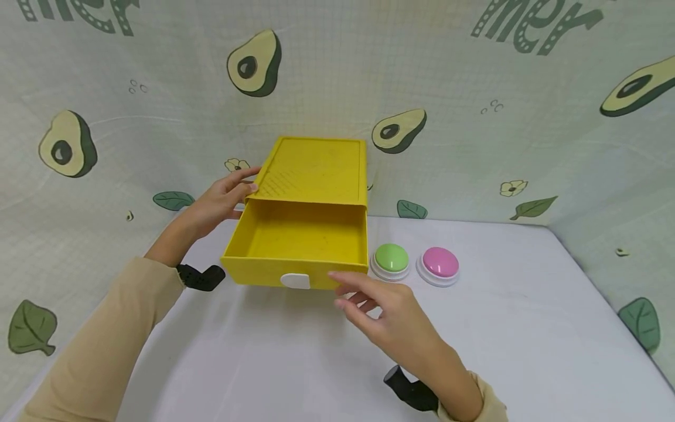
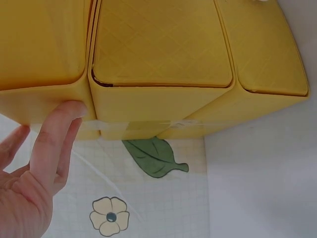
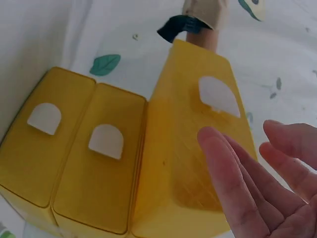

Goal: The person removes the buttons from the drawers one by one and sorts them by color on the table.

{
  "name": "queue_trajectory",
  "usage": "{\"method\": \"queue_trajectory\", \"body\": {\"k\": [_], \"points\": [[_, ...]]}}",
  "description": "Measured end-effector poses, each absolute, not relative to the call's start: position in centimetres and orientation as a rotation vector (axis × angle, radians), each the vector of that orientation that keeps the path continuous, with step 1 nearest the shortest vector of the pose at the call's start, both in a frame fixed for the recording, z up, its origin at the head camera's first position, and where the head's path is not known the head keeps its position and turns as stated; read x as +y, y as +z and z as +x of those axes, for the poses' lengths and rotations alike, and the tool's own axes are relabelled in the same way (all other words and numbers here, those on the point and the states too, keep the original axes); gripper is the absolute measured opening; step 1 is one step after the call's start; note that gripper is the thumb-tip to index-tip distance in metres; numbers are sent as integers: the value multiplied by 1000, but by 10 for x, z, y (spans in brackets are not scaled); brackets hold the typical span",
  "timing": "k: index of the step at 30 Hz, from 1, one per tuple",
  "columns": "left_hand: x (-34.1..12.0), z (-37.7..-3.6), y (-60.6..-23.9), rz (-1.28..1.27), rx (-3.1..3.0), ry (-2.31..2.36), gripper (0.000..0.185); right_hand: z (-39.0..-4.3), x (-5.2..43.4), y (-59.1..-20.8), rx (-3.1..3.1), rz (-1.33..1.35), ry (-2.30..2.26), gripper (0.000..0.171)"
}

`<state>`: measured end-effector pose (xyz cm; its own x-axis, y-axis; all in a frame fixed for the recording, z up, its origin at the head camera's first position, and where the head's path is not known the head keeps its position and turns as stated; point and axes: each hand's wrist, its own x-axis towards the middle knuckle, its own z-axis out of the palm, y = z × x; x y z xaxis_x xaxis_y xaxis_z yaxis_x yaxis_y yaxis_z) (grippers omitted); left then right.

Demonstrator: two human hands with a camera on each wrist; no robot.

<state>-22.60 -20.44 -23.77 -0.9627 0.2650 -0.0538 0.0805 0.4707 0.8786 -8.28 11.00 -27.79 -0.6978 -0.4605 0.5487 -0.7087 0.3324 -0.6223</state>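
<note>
A yellow drawer cabinet [image 1: 316, 170] stands at the back of the white table [image 1: 527, 328]. Its top drawer [image 1: 303, 237] is pulled out toward me and looks empty, with a white handle [image 1: 295, 281] on its front. My left hand [image 1: 239, 184] rests with straight fingers [image 2: 54, 134] against the cabinet's left side [image 2: 163, 49]. My right hand [image 1: 350, 293] hovers just in front of the drawer's right front corner, fingers relaxed and holding nothing. In the right wrist view the drawer front [image 3: 198, 148] juts out beyond two closed drawers [image 3: 99, 163], and my right hand [image 3: 257, 183] is close to it.
A green dome button [image 1: 391, 258] and a pink one [image 1: 440, 262] sit on the table right of the drawer. Avocado-print cloth walls [image 1: 474, 146] enclose the table at the back and sides. Black wrist straps show on both arms.
</note>
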Motion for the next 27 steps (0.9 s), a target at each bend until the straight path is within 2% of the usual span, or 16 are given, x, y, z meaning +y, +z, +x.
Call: {"method": "queue_trajectory", "body": {"k": [7, 20, 27], "points": [[-204, -225, -237, 302, 2529, 1502, 61, -86, 86, -291, -2320, 1046, 1287, 42], [-205, -226, -237, 288, 2538, 1483, 60, -94, 58, -297, -2192, 910, 1313, 18], [-204, -225, -235, 284, 2540, 1470, 60, -97, 55, -298, -2144, 880, 1296, 13]]}}
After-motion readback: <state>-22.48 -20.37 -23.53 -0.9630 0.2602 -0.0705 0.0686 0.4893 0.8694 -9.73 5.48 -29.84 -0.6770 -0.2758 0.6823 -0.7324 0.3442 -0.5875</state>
